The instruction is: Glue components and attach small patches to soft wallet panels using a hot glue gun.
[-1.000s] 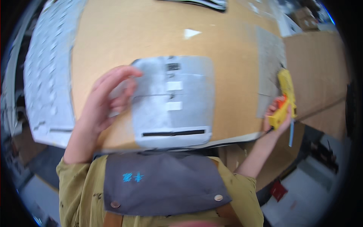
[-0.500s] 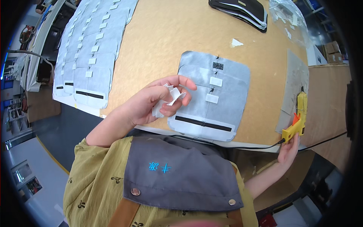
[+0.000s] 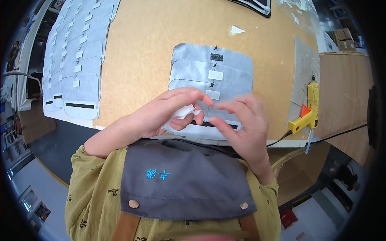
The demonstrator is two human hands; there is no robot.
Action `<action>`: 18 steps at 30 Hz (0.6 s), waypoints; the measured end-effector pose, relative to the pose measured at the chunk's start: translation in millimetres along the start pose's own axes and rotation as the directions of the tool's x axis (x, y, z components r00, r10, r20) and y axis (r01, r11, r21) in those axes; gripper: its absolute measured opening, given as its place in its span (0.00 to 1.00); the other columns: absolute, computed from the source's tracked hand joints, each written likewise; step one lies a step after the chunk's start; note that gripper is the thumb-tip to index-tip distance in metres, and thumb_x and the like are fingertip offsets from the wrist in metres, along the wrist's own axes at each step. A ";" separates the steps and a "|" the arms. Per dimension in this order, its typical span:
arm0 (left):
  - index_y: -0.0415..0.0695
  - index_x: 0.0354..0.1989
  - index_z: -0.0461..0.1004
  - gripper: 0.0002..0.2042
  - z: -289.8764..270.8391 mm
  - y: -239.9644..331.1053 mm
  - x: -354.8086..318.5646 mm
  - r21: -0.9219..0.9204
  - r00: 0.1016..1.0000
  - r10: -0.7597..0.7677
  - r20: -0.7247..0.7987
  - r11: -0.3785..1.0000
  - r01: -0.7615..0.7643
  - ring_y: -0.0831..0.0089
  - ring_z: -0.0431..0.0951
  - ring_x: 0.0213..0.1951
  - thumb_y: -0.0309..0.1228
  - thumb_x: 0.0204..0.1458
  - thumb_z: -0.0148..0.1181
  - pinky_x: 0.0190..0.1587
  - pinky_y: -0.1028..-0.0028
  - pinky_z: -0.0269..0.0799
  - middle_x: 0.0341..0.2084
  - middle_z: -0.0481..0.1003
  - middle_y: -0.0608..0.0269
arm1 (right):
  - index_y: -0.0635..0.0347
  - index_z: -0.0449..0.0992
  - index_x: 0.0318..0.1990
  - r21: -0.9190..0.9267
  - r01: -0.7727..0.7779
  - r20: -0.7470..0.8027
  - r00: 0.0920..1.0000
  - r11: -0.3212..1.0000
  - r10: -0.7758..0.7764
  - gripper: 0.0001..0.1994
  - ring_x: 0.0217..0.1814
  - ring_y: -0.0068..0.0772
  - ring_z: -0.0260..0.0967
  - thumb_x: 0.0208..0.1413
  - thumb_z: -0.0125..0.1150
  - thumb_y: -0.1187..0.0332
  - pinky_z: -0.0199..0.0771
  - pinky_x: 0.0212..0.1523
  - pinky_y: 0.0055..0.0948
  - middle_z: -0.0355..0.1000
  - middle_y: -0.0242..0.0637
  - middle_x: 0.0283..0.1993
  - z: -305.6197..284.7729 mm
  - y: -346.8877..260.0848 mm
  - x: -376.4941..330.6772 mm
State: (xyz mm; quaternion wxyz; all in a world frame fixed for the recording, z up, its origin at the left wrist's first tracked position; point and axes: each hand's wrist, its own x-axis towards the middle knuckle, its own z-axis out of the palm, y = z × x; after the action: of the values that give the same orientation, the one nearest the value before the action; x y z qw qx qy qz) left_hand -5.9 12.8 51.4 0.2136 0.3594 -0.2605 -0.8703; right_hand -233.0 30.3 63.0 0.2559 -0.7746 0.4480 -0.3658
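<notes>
My left hand [image 3: 173, 112] is curled around several small white slips [image 3: 184, 112], which stick out between its fingers. My right hand [image 3: 245, 124] faces it, with thumb and forefinger apart and slightly blurred. The two forefingers nearly meet; whether anything tiny lies between them I cannot make out. Under both hands lies a stack of grey fabric panels [image 3: 189, 68], with white tabs [image 3: 215, 75], a dark patch [image 3: 216, 57] and a black strip along the near end. A yellow glue gun [image 3: 303, 122] with an orange trigger lies at the table's right edge, its cord running left.
Long overlapping rows of similar grey panels [image 3: 88, 56] cover the table's left side. A black folded stack [image 3: 257, 5] sits at the far edge. White scraps lie near a clear plastic bag [image 3: 303, 24] at far right. A thin board [image 3: 299, 76] lies beneath the glue gun.
My right hand has let go of the glue gun and moved left to meet my left hand. The left hand still holds the slips. The whole view has shifted slightly.
</notes>
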 end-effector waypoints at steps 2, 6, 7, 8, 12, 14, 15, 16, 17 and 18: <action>0.42 0.53 0.73 0.19 2.3 0.1 0.6 0.009 1.000 -0.013 -0.010 1.000 0.013 0.84 0.59 0.23 0.45 0.69 0.45 0.22 0.83 0.53 0.32 0.73 0.63 | 0.55 0.80 0.35 -0.005 0.000 0.050 0.999 1.000 0.000 0.12 0.34 0.35 0.68 0.42 0.76 0.71 0.69 0.33 0.31 0.70 0.32 0.33 11.4 1.9 4.5; 0.40 0.58 0.69 0.22 -1.2 -5.5 5.3 0.037 1.000 0.001 0.015 0.999 -0.001 0.85 0.58 0.22 0.46 0.69 0.45 0.22 0.83 0.51 0.31 0.74 0.59 | 0.54 0.80 0.33 -0.013 0.035 0.093 0.995 0.999 -0.033 0.10 0.33 0.34 0.67 0.41 0.74 0.74 0.69 0.33 0.32 0.70 0.29 0.31 20.2 6.3 6.4; 0.40 0.58 0.69 0.22 -2.0 -5.2 5.8 0.030 1.000 -0.004 0.015 1.000 0.004 0.85 0.58 0.22 0.46 0.69 0.45 0.22 0.83 0.51 0.31 0.74 0.59 | 0.54 0.80 0.33 -0.013 0.028 0.099 0.995 1.000 -0.027 0.10 0.33 0.34 0.67 0.41 0.74 0.74 0.69 0.33 0.32 0.70 0.29 0.31 21.3 7.5 7.1; 0.40 0.58 0.69 0.22 -2.1 -2.9 6.1 0.067 1.000 -0.022 0.001 0.998 0.022 0.85 0.58 0.22 0.46 0.69 0.44 0.22 0.83 0.50 0.32 0.75 0.59 | 0.54 0.80 0.33 -0.008 0.037 0.103 0.994 0.999 -0.036 0.10 0.33 0.34 0.67 0.41 0.74 0.74 0.69 0.33 0.32 0.70 0.29 0.31 21.4 8.6 8.5; 0.40 0.59 0.68 0.23 -8.1 -9.8 11.6 0.064 0.999 0.008 0.045 0.998 -0.010 0.85 0.59 0.22 0.46 0.69 0.44 0.22 0.84 0.50 0.32 0.76 0.60 | 0.56 0.80 0.33 0.010 0.078 0.111 0.991 0.997 -0.079 0.10 0.32 0.33 0.67 0.40 0.73 0.76 0.68 0.31 0.31 0.69 0.29 0.29 20.9 9.0 11.3; 0.39 0.58 0.69 0.23 -5.7 0.2 8.3 0.095 0.999 -0.031 0.030 0.995 0.028 0.85 0.58 0.22 0.47 0.69 0.45 0.22 0.84 0.49 0.31 0.76 0.61 | 0.57 0.80 0.33 -0.031 0.129 0.114 0.986 0.991 -0.125 0.10 0.31 0.33 0.66 0.40 0.73 0.75 0.67 0.31 0.30 0.70 0.29 0.30 16.0 7.8 11.7; 0.39 0.58 0.70 0.23 -5.4 3.7 6.9 0.129 0.998 -0.068 0.013 0.990 0.066 0.86 0.58 0.22 0.47 0.69 0.46 0.21 0.84 0.49 0.31 0.76 0.63 | 0.57 0.80 0.33 -0.072 0.182 0.116 0.978 0.981 -0.173 0.10 0.31 0.32 0.66 0.41 0.73 0.75 0.66 0.30 0.29 0.70 0.29 0.30 13.2 8.1 11.1; 0.39 0.58 0.70 0.23 -6.9 2.6 6.9 0.126 0.998 -0.069 0.010 0.990 0.067 0.86 0.58 0.22 0.47 0.69 0.46 0.21 0.84 0.49 0.31 0.76 0.63 | 0.57 0.80 0.33 -0.068 0.181 0.118 0.978 0.981 -0.173 0.10 0.31 0.32 0.66 0.41 0.73 0.75 0.66 0.30 0.29 0.70 0.29 0.30 10.9 9.3 10.2; 0.40 0.56 0.71 0.20 -8.5 0.6 6.6 0.079 0.997 -0.078 -0.009 0.994 0.078 0.87 0.58 0.21 0.44 0.68 0.48 0.21 0.85 0.49 0.30 0.76 0.65 | 0.57 0.80 0.34 -0.158 0.261 0.101 0.964 0.952 -0.248 0.10 0.31 0.31 0.66 0.41 0.73 0.74 0.65 0.30 0.28 0.70 0.28 0.31 8.2 9.9 8.7; 0.41 0.54 0.73 0.17 -9.8 -0.5 5.9 0.031 0.996 -0.087 -0.029 0.996 0.088 0.87 0.57 0.20 0.41 0.68 0.51 0.21 0.85 0.48 0.30 0.76 0.66 | 0.57 0.81 0.35 -0.248 0.335 0.090 0.942 0.909 -0.323 0.11 0.30 0.31 0.66 0.41 0.73 0.73 0.65 0.30 0.27 0.70 0.28 0.32 5.9 10.4 7.9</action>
State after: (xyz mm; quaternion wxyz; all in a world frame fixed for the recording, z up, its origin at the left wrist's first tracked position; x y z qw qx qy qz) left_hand -2.6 7.0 42.1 0.1732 0.3858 -0.2556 -0.8694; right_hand -231.0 18.9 54.5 0.0975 -0.8742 0.3489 -0.3233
